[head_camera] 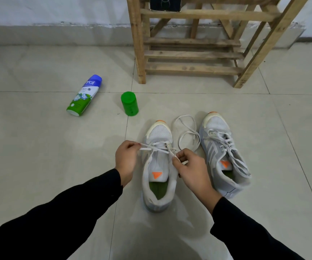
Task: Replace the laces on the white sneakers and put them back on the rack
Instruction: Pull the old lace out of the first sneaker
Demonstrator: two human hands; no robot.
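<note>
**Currently: both hands on the lace of the nearer white sneaker**

The left hand (126,158) pinches one end of the flat white lace (151,146) between thumb and fingertips, drawn out to the left of the shoe. The right hand (192,169) pinches the other end just right of the eyelets, fingers curled in. So each grip is closed on the lace and has hold of nothing else.

The lace crosses over the front eyelets of the white mesh sneaker with an orange tongue tab (159,177). That shoe stands upright on the pale tiled floor (39,147), toe away, green insole showing. Only the lowest eyelets look threaded, though the exact count is hard to tell.

A second grey-white sneaker (224,156) stands just to the right, laced up, with its lace ends trailing over its outer side. Between the two toes a loose white lace (187,132) lies in loops on the floor.

The bare wooden slatted rack (190,55) stands beyond by the wall, apart from both shoes.

Off to the left, a white, green and blue spray can (84,95) lies on its side. A green plastic cap (129,103) stands near it. Black sleeves (67,212) cover both arms.
</note>
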